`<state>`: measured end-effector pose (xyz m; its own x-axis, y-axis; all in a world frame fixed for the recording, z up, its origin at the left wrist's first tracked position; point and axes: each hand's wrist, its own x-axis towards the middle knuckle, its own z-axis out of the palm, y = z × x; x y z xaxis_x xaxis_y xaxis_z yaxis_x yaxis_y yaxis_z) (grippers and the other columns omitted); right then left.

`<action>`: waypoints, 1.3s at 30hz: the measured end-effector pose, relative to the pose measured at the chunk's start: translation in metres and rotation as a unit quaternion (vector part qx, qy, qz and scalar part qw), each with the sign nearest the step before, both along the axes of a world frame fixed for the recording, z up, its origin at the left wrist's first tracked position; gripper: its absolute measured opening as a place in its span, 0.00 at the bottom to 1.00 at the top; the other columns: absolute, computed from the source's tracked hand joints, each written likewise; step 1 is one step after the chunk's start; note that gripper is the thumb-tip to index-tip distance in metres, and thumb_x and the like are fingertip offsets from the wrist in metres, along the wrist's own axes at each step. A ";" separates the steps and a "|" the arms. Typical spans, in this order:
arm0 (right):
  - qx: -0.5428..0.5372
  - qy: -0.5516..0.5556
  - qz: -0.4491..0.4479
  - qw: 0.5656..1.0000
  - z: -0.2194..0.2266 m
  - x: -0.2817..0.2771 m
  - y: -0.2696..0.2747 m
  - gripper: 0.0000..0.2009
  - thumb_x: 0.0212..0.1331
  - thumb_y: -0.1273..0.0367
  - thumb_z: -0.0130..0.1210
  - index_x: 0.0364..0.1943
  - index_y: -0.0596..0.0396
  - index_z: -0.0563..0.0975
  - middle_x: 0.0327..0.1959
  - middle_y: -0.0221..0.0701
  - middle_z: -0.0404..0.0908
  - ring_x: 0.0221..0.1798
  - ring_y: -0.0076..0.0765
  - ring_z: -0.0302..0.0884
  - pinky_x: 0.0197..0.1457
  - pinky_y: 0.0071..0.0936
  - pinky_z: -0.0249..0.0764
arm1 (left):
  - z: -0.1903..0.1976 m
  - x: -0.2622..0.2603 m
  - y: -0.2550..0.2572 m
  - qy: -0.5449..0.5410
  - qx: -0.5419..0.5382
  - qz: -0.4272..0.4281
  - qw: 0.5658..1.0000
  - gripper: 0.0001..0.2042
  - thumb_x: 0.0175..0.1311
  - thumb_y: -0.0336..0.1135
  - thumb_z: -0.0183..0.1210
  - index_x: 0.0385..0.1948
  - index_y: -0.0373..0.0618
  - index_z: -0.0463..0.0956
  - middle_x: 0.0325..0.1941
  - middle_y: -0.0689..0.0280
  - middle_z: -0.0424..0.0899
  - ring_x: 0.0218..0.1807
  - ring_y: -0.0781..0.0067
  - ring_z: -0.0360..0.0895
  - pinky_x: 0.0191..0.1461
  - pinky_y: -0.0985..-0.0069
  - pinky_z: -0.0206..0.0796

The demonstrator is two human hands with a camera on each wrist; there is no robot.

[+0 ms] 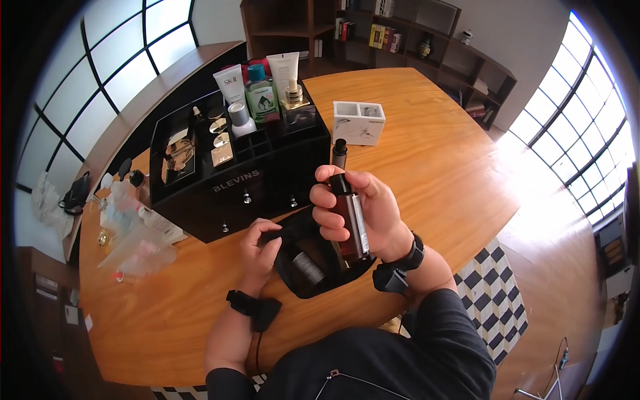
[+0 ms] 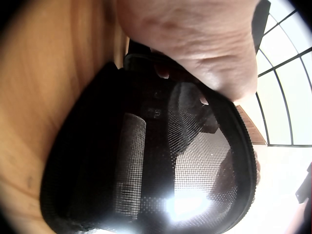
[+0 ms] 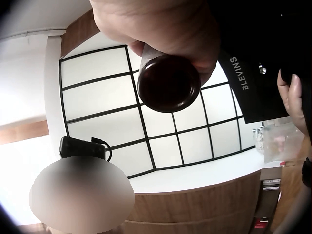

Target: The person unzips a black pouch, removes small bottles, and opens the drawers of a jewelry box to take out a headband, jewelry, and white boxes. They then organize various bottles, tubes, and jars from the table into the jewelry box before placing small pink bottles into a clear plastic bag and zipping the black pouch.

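My right hand (image 1: 385, 217) grips a dark brown bottle (image 1: 348, 223) with a black cap and a printed label, raised above a black zip pouch (image 1: 285, 270). In the right wrist view the bottle's round base (image 3: 168, 85) faces the camera. The fingers of my left hand (image 1: 257, 253) hold the pouch's left rim. Seen through the mesh in the left wrist view, fingertips reach inside that rim. The pouch lies open on the table, and a dark bottle with a grey label (image 1: 308, 268) rests in it.
A black cosmetics case (image 1: 267, 180) with drawers stands behind the pouch, loaded with tubes and bottles. Right of it are a white marbled box (image 1: 360, 130) and a slim black-topped bottle (image 1: 340, 152). Plastic bags and small items (image 1: 137, 233) lie at the table's left.
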<state>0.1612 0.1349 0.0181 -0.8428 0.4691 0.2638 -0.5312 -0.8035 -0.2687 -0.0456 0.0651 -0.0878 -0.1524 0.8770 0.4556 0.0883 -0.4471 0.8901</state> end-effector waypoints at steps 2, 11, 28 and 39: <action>0.018 0.016 0.017 1.000 0.001 0.001 -0.001 0.16 0.67 0.58 0.37 0.50 0.53 0.68 0.33 0.36 0.71 0.27 0.36 0.69 0.26 0.30 0.68 | -0.003 0.000 0.002 -0.004 0.007 0.000 1.000 0.09 0.47 0.22 0.53 0.32 0.36 0.73 0.35 0.64 0.72 0.39 0.75 0.69 0.46 0.79 0.61; 0.041 0.042 0.030 0.998 0.004 0.003 -0.006 0.20 0.66 0.56 0.38 0.51 0.57 0.66 0.34 0.42 0.71 0.21 0.35 0.70 0.17 0.25 0.69 | -0.005 0.002 0.003 -0.017 0.016 0.002 1.000 0.08 0.47 0.22 0.53 0.31 0.36 0.73 0.34 0.64 0.73 0.39 0.75 0.70 0.46 0.79 0.61; 0.732 -0.353 -0.204 0.546 0.004 -0.014 -0.020 0.15 0.53 0.71 0.60 0.46 0.56 0.76 0.34 0.33 0.79 0.40 0.32 0.76 0.38 0.26 0.74 | -0.008 -0.002 0.003 -0.016 -0.001 -0.015 1.000 0.08 0.49 0.23 0.54 0.33 0.36 0.74 0.34 0.65 0.72 0.38 0.76 0.70 0.43 0.80 0.61; 0.801 -0.409 -0.178 0.400 -0.008 -0.012 -0.016 0.13 0.51 0.66 0.60 0.39 0.58 0.77 0.36 0.40 0.80 0.41 0.49 0.77 0.45 0.38 0.73 | -0.003 0.001 0.003 0.003 0.029 0.000 1.000 0.10 0.47 0.18 0.52 0.33 0.36 0.74 0.33 0.65 0.72 0.38 0.77 0.69 0.42 0.82 0.61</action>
